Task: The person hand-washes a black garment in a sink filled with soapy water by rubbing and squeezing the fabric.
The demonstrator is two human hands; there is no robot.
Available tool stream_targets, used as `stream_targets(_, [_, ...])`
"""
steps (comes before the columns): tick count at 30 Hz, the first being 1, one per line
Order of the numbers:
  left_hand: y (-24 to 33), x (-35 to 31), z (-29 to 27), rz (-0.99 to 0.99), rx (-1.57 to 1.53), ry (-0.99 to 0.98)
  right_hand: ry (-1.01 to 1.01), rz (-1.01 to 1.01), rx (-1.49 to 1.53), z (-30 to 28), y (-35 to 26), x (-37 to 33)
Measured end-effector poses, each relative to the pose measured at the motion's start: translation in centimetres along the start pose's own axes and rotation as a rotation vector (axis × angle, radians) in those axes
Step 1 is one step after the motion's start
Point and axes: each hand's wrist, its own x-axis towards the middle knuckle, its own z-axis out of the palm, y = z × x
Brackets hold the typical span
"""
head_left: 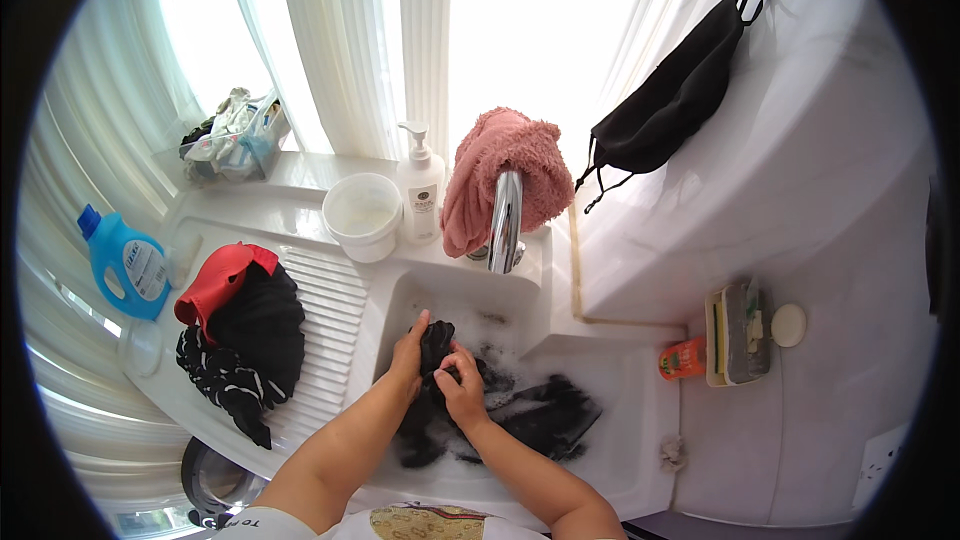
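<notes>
Black wet cloth (545, 418) lies partly under sudsy water in the white sink (625, 475). A bunched part of this cloth is raised between my two hands. My left hand (407, 352) grips the bunch from its left side, thumb pointing up. On the other side my right hand (461, 384) pinches the cloth with bent fingers. The rest of the garment trails down into the foam, and its exact kind cannot be made out. Above the basin curves a chrome faucet (506, 225) with a fluffy pink towel (508, 155) draped around it.
Left of the sink, a ribbed washboard (328, 325) carries black clothes (262, 325) and a red cap-like piece (222, 280). A blue detergent bottle (130, 262), white tub (362, 215) and pump bottle (420, 185) stand behind. A black mask (670, 90) hangs at right, above a wall-side soap holder (738, 335).
</notes>
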Motion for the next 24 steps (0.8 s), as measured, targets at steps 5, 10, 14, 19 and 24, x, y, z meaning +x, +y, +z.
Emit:
stream_targets(5, [-2.1,-4.0,3.9,0.012,0.231,0.182,0.458,0.380,0.012,-1.3,0.9,4.8])
stream_targets(10, [-3.0,4.1,-5.5,0.061,0.517,0.025,0.207,-0.210,-0.366,2.3,-3.3,0.0])
stream_targets(14, [-1.9,-3.2,3.2,-0.054,0.395,0.207,0.507,0.174,-0.266,-0.7,0.2,4.7])
stream_targets(19, [-0.3,-0.2,-1.4,-0.072,0.218,0.042,0.275,-0.250,-0.396,3.5,-3.5,1.2])
stream_targets(24, [-0.3,-1.9,1.1,0.137,0.616,0.251,0.172,-0.106,-0.290,-2.7,2.5,8.6])
